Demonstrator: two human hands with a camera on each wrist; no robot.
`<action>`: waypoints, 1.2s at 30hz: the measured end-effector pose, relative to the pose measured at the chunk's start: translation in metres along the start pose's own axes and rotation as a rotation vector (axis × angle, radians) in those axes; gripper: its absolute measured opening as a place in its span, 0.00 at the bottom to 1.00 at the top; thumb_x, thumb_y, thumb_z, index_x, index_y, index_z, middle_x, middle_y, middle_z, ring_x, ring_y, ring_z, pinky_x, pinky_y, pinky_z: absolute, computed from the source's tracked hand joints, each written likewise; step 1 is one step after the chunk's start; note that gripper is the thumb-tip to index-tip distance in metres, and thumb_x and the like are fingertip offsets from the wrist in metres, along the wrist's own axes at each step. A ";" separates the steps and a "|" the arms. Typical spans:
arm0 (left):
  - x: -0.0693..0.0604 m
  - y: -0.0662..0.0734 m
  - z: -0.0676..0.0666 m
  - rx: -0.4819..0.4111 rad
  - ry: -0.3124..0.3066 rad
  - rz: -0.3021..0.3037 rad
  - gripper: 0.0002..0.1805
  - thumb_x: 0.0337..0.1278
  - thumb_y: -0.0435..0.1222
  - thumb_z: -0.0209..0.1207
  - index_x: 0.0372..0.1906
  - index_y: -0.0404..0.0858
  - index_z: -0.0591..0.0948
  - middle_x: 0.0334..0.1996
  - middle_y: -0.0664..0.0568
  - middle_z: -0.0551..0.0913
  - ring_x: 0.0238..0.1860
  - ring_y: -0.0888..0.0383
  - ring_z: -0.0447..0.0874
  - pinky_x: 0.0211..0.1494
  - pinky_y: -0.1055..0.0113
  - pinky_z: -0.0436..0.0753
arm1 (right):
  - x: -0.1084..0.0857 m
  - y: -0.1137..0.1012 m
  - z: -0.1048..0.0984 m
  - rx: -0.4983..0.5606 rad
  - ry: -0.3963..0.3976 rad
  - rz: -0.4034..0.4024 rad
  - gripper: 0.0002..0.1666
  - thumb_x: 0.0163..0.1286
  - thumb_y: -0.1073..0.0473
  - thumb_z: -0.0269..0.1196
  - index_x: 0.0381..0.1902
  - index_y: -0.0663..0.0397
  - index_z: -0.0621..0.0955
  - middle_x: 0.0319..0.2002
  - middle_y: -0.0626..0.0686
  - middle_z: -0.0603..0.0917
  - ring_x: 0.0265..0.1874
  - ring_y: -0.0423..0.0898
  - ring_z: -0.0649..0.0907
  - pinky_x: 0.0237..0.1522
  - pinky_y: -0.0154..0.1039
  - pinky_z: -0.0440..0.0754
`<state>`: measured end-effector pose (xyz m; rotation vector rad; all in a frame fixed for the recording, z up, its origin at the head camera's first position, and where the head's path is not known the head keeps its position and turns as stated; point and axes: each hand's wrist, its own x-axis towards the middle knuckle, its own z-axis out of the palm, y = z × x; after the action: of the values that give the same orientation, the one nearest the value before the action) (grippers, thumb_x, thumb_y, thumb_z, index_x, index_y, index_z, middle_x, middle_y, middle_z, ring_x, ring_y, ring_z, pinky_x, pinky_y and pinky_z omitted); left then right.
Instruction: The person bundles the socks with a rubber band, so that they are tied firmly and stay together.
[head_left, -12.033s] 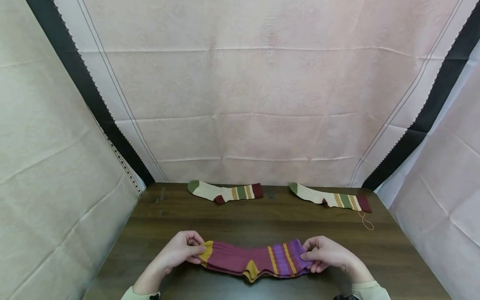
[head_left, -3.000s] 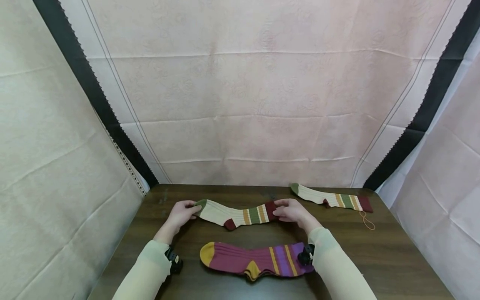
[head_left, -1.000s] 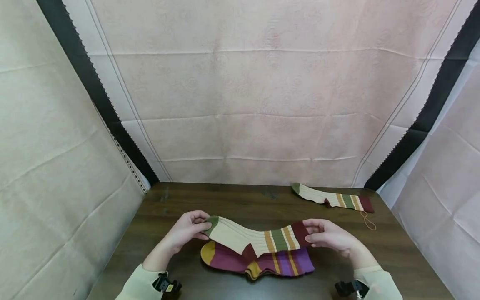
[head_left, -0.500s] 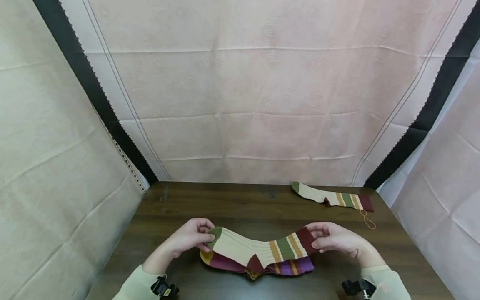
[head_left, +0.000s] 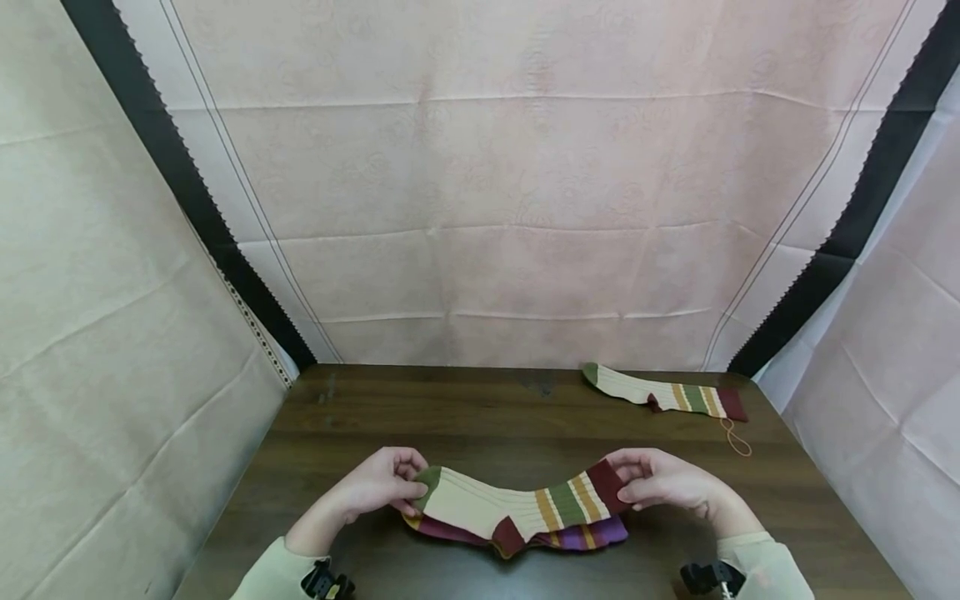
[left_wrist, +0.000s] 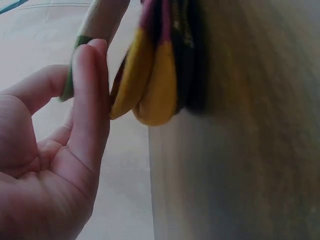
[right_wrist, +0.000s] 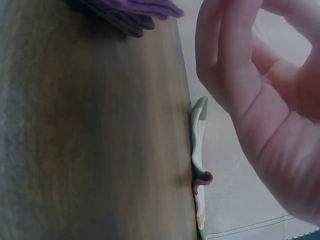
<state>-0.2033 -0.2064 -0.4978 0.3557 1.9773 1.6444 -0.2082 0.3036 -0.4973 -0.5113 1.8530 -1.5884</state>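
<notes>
My left hand point(head_left: 381, 483) pinches the green toe of a cream striped sock point(head_left: 480, 500), and my right hand point(head_left: 667, 482) pinches its dark red cuff. The sock stretches between them, sagging at the heel. Beneath it lie layered maroon and purple socks point(head_left: 592, 536), mostly covered in the head view. In the left wrist view the yellow toes point(left_wrist: 155, 90) of these socks hang beside my fingers, apart from the cream sock's toe. The right wrist view shows their purple cuff point(right_wrist: 145, 7) near the table, while the cream cuff is out of that frame.
A second cream striped sock point(head_left: 622, 387) lies at the table's back right, with a loop of thread point(head_left: 737, 440) at its cuff. The dark wooden table point(head_left: 420, 408) is bounded by pale fabric walls point(head_left: 525, 275) at the back and both sides.
The cream sock was picked up from the table's back left and carried toward me, over the maroon socks. In the last second it has come lower and covers more of them.
</notes>
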 end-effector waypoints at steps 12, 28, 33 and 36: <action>0.001 -0.010 -0.001 0.078 0.003 -0.012 0.12 0.63 0.26 0.70 0.47 0.28 0.81 0.29 0.44 0.84 0.25 0.54 0.88 0.31 0.63 0.90 | 0.007 0.002 0.017 -0.070 0.085 0.066 0.27 0.78 0.66 0.64 0.67 0.75 0.73 0.46 0.59 0.87 0.44 0.50 0.88 0.43 0.44 0.90; -0.002 -0.005 -0.006 0.133 -0.008 -0.039 0.13 0.58 0.23 0.70 0.46 0.29 0.81 0.25 0.45 0.82 0.21 0.55 0.86 0.29 0.61 0.90 | 0.009 0.005 0.022 -0.108 0.119 0.123 0.23 0.71 0.67 0.70 0.60 0.70 0.79 0.36 0.57 0.89 0.35 0.48 0.88 0.36 0.41 0.90; -0.001 -0.004 -0.008 0.140 -0.009 -0.046 0.14 0.56 0.22 0.70 0.46 0.29 0.81 0.25 0.45 0.82 0.21 0.54 0.86 0.28 0.61 0.90 | 0.010 0.005 0.024 -0.124 0.136 0.136 0.22 0.70 0.67 0.72 0.57 0.68 0.78 0.34 0.57 0.89 0.33 0.47 0.88 0.34 0.40 0.89; 0.000 -0.006 -0.009 0.149 -0.004 -0.059 0.14 0.55 0.23 0.71 0.45 0.30 0.80 0.25 0.46 0.81 0.21 0.54 0.86 0.28 0.61 0.90 | 0.010 0.006 0.025 -0.127 0.152 0.142 0.20 0.68 0.68 0.73 0.53 0.67 0.78 0.32 0.57 0.89 0.31 0.48 0.89 0.33 0.40 0.89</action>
<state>-0.2076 -0.2151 -0.5029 0.3516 2.0936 1.4629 -0.1976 0.2794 -0.5067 -0.3124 2.0654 -1.4567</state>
